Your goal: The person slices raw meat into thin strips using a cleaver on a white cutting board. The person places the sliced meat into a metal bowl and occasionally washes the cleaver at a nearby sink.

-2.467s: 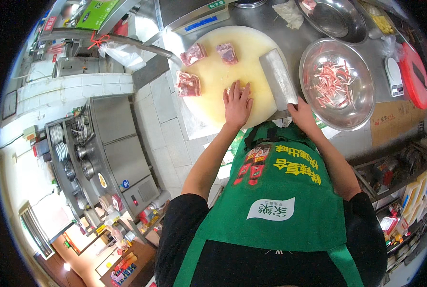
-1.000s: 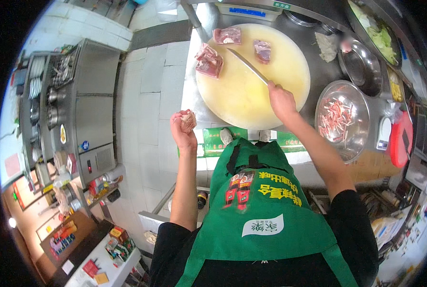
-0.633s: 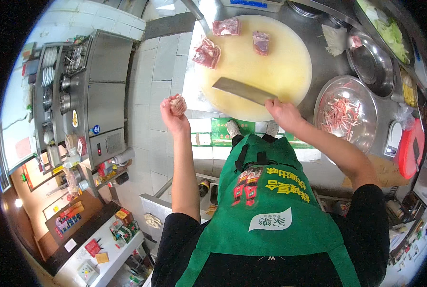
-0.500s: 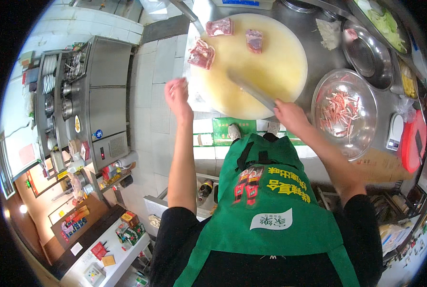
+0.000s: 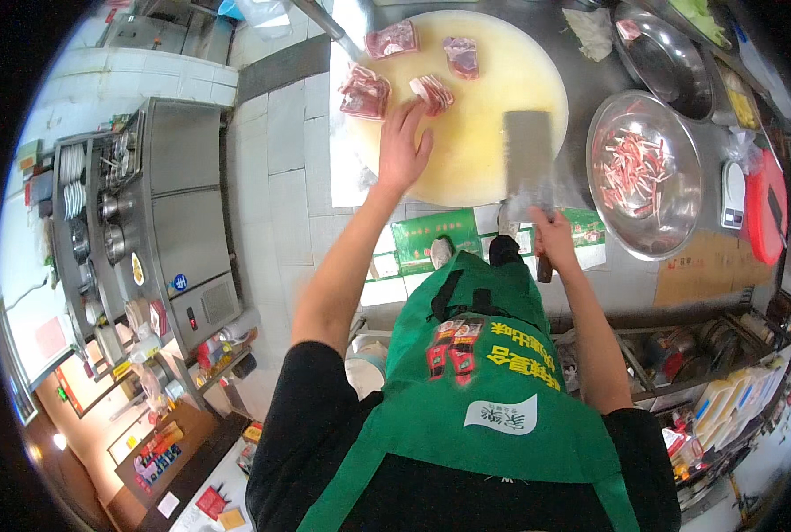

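On the round yellow cutting board (image 5: 475, 168), my left hand (image 5: 402, 149) reaches in with fingers stretched out and thumb apart. Its fingertips touch the near side of a small stack of sliced raw meat (image 5: 432, 94). Just left of that stack lies a larger piece of layered red and white meat (image 5: 364, 92). Two more raw meat chunks, one at the back left (image 5: 392, 40) and one at the back middle (image 5: 462, 57), rest farther away. My right hand (image 5: 555, 239) is closed round the handle of a cleaver (image 5: 527, 152), whose broad blade points away over the board's right near part.
Right of the board stands a steel bowl (image 5: 688, 191) of red and white strips. Behind it is another steel bowl (image 5: 683, 97) with a bit of meat, near a crumpled cloth (image 5: 588, 34). A white scale (image 5: 733, 195) and a red board (image 5: 765, 208) stand farther right.
My left hand has come from beside the board onto the meat. A stack of slices now lies right of the layered piece. The cleaver has swung right and nearer me, pointing straight away.
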Action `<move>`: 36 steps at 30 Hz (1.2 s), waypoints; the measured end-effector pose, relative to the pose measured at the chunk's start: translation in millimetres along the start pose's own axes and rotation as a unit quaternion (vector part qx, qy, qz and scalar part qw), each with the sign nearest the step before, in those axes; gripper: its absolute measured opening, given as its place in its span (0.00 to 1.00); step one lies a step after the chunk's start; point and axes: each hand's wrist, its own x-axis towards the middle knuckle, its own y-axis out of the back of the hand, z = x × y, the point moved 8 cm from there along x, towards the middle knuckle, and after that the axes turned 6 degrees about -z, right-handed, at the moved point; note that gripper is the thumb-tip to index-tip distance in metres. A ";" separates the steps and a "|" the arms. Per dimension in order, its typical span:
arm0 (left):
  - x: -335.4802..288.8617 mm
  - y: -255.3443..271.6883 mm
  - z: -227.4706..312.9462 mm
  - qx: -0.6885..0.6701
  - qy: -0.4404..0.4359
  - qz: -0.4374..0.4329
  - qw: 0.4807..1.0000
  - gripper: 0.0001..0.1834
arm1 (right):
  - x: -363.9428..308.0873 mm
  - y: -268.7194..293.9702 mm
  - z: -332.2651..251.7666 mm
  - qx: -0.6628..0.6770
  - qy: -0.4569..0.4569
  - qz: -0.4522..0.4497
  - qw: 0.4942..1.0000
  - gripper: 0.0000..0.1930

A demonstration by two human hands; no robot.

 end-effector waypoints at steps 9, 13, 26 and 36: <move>-85.6 -28.8 7.1 -0.053 0.043 -0.008 0.998 0.34 | -12.7 -84.9 12.6 -0.011 -0.014 -0.029 0.999 0.18; -84.7 -28.1 -0.1 -0.069 0.068 -0.007 0.995 0.35 | -27.1 -57.9 18.7 0.038 0.005 0.059 0.998 0.21; -114.3 59.1 52.4 -0.083 0.048 0.064 0.993 0.32 | -18.1 -245.6 39.5 0.151 -0.063 -0.236 0.958 0.13; -204.0 157.3 110.1 -0.061 0.124 0.219 0.966 0.23 | -123.8 -115.4 -66.4 0.202 -0.030 -0.342 0.917 0.13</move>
